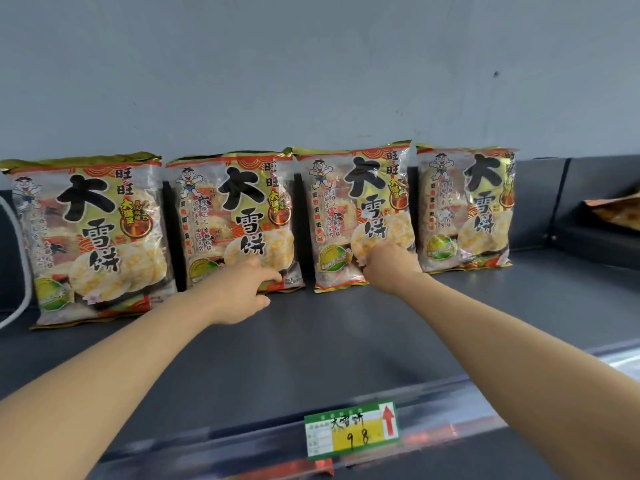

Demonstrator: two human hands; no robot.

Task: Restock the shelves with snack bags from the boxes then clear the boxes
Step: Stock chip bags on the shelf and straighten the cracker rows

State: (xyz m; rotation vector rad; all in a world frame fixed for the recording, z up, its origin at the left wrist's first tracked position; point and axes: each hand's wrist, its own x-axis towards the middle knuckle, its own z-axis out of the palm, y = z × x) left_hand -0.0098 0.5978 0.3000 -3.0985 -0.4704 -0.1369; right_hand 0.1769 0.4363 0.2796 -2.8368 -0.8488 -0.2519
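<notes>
My left hand [242, 292] rests loosely open against the second snack bag [235, 220] on the shelf [346, 341]. My right hand [391, 268] pinches the third bag [356, 216] at its lower corner, fingertips hidden behind it. A price tag [351, 432] hangs below; another packet [616, 209] is cut off far right.

Even dim light, glare on snack bags [221, 220], blurred shelf edge [242, 452], wide-angle bowing

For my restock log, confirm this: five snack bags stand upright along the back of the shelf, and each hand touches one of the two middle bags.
Not five: the head view shows four snack bags. Left hand and right hand do each touch a middle bag.
</notes>
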